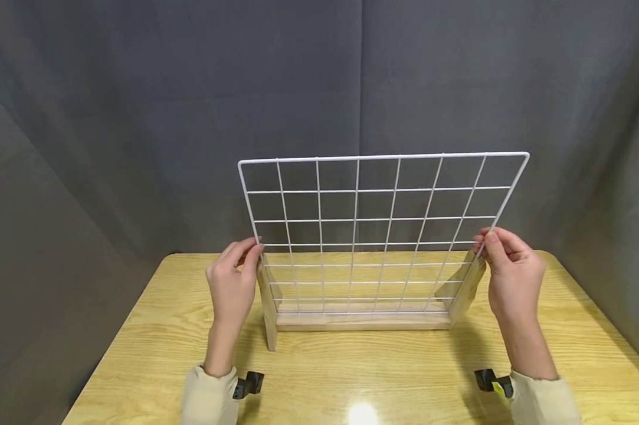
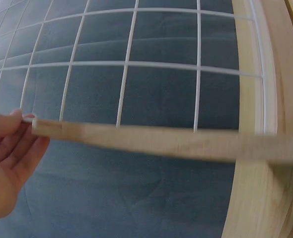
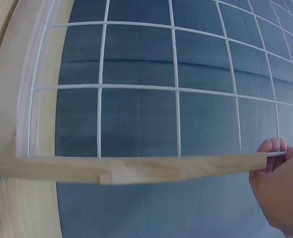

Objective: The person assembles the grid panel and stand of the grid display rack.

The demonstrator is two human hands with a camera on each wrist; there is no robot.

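Fingers of both hands pinch the side edges of one white square wire grid panel (image 1: pixel 372 230); no writing or label can be read on anything. Below the fingertips one pale yellow wooden table (image 1: pixel 351 378) carries one light wooden U-shaped stand (image 1: pixel 361 320), whose base and two side uprights hold the panel's lower edge, upright, tilted slightly back; left hand (image 1: pixel 232 288) grips the left edge, right hand (image 1: pixel 513 276) the right edge, each just above an upright.
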